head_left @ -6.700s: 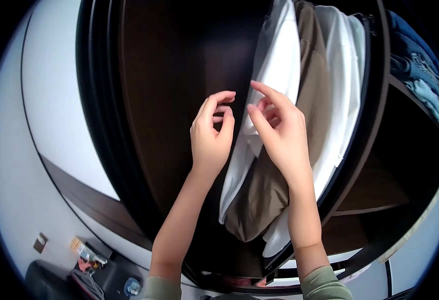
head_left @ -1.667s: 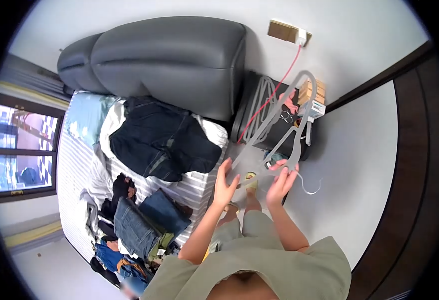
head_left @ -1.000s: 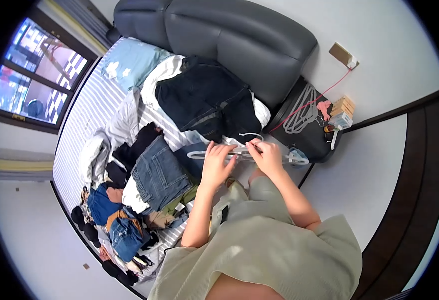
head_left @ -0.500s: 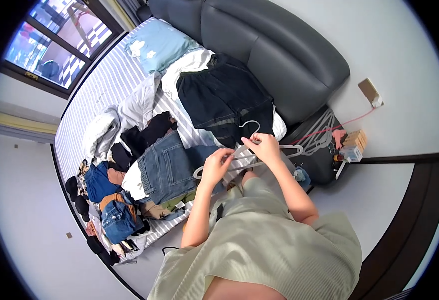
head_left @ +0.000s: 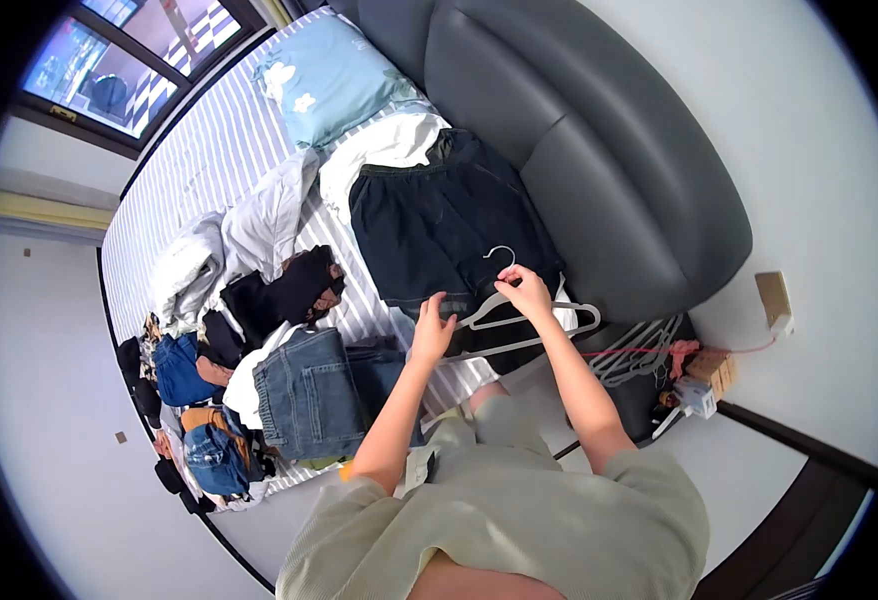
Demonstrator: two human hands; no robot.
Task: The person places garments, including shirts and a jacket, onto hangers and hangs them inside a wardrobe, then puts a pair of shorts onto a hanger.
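Note:
My right hand pinches a light grey clothes hanger just below its hook, holding it over the bed's edge. My left hand is at the hanger's left side, close to the hem of a pair of dark denim shorts. Its thumb and fingers are apart, and the left end of the hanger is partly hidden behind it. The shorts lie spread on the bed, on top of a white garment. Folded blue jeans lie to the left of my left hand.
A striped bed bears a blue pillow, a black garment and piled clothes. The dark padded headboard rises behind. More hangers lie on a dark surface to the right, beside a small wooden box and a pink cord.
My left hand has loosened from the hanger, its fingers now apart near the shorts' hem. My right hand still holds the hanger. The view has shifted closer to the headboard.

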